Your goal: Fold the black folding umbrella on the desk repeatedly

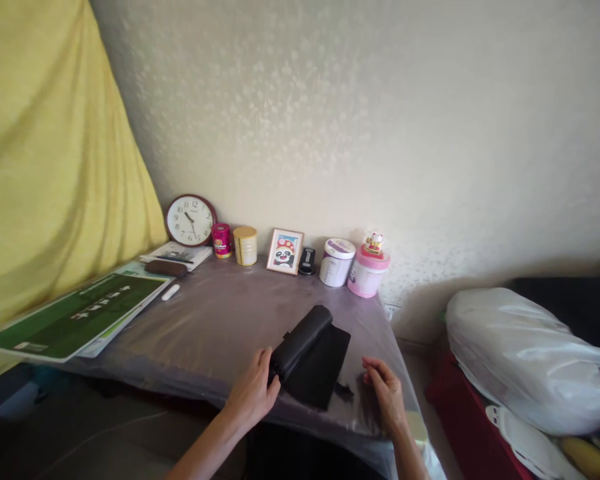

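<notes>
A black roll-up pouch (pixel 303 341) of smooth, soft material lies aslant near the table's front edge. Its left part is rolled into a cylinder, while a flat flap spreads to the right. My left hand (pixel 254 393) grips the near end of the roll between thumb and fingers. A short dark strap (pixel 344 392) sticks out beside the flap, on the side of my right hand (pixel 384 393). That hand hovers at the table's right edge with its fingers loosely bent, apart from the pouch, and I see nothing in it.
Along the wall stand a clock (pixel 192 220), a pink tin (pixel 221 241), a yellow-lidded jar (pixel 245 247), a panda picture frame (pixel 285 251) and two tubs (pixel 337 263). Green boards (pixel 100 313) overhang the left edge. A bulging white bag (pixel 525 353) sits at right.
</notes>
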A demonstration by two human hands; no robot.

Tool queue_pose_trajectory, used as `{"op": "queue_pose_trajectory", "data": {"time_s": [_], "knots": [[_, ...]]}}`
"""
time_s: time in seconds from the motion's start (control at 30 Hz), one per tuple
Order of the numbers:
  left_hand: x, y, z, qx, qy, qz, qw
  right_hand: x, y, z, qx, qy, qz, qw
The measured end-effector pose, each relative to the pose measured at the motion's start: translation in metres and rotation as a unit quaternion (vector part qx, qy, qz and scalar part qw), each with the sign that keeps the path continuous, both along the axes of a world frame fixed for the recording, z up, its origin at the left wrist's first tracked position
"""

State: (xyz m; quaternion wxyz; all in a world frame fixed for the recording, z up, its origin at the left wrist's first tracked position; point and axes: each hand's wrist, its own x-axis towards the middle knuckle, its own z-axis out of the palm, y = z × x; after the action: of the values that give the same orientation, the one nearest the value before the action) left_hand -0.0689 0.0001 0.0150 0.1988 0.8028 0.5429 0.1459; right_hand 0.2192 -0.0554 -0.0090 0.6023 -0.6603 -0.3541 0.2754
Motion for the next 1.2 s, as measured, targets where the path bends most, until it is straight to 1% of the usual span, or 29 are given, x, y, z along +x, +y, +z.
{"op": "queue_pose_trajectory", "data": {"time_s": [0.07, 0.17, 0.23, 0.27, 0.37, 0.43, 0.5, 0.53, 0.6, 0.63, 0.67, 0.77, 0.93, 0.97, 1.0, 1.1, 1.13, 1.2], "knots": [[-0.002, -0.002, 0.001, 0.03, 0.031, 0.008, 0.999, -0.001, -0.001, -0.001, -0.001, -0.004, 0.004, 1.0], [-0.001, -0.002, 0.0, 0.064, 0.093, -0.011, 0.994, -0.001, -0.001, -0.003, 0.009, -0.017, 0.007, 1.0], [0.001, 0.004, -0.003, 0.061, 0.111, -0.026, 0.992, 0.0, 0.0, -0.006, 0.011, -0.028, 0.011, 0.999], [0.002, 0.008, -0.004, 0.05, 0.101, -0.03, 0.993, 0.0, 0.0, -0.008, 0.011, -0.033, 0.013, 0.999], [0.003, 0.021, -0.003, -0.007, 0.014, -0.031, 0.999, 0.002, 0.001, -0.013, 0.017, -0.041, 0.023, 0.999], [0.001, 0.027, 0.003, -0.029, -0.028, -0.037, 0.998, 0.002, 0.001, -0.015, 0.027, -0.038, 0.027, 0.999], [-0.001, 0.028, 0.012, -0.076, -0.078, -0.039, 0.993, 0.001, 0.001, -0.016, 0.04, -0.029, 0.027, 0.998], [-0.002, 0.027, 0.017, -0.117, -0.117, -0.037, 0.986, 0.0, 0.001, -0.015, 0.046, -0.025, 0.025, 0.998], [-0.003, 0.023, 0.026, -0.198, -0.193, -0.032, 0.96, -0.001, 0.0, -0.014, 0.055, -0.022, 0.019, 0.998], [-0.002, 0.02, 0.029, -0.223, -0.219, -0.031, 0.949, -0.002, -0.001, -0.012, 0.057, -0.023, 0.016, 0.998], [0.0, 0.017, 0.032, -0.232, -0.23, -0.034, 0.945, -0.002, -0.002, -0.011, 0.058, -0.027, 0.016, 0.998], [0.009, 0.011, 0.037, -0.203, -0.223, -0.048, 0.952, -0.002, -0.003, -0.008, 0.055, -0.054, 0.025, 0.997], [0.02, 0.005, 0.046, -0.084, -0.224, -0.046, 0.97, 0.0, -0.003, -0.007, 0.064, -0.095, 0.01, 0.993], [0.02, 0.004, 0.048, -0.076, -0.225, -0.049, 0.97, 0.0, -0.004, -0.007, 0.07, -0.1, 0.01, 0.992], [0.02, 0.003, 0.049, -0.084, -0.225, -0.05, 0.97, 0.0, -0.005, -0.007, 0.077, -0.104, 0.011, 0.992], [0.018, -0.002, 0.051, -0.14, -0.228, -0.044, 0.962, 0.001, -0.008, -0.008, 0.092, -0.097, 0.01, 0.991], [0.017, -0.003, 0.051, -0.148, -0.237, -0.041, 0.959, 0.002, -0.008, -0.008, 0.097, -0.095, 0.005, 0.991], [0.016, -0.005, 0.053, -0.136, -0.26, -0.038, 0.955, 0.003, -0.008, -0.009, 0.098, -0.103, -0.005, 0.99]]}}
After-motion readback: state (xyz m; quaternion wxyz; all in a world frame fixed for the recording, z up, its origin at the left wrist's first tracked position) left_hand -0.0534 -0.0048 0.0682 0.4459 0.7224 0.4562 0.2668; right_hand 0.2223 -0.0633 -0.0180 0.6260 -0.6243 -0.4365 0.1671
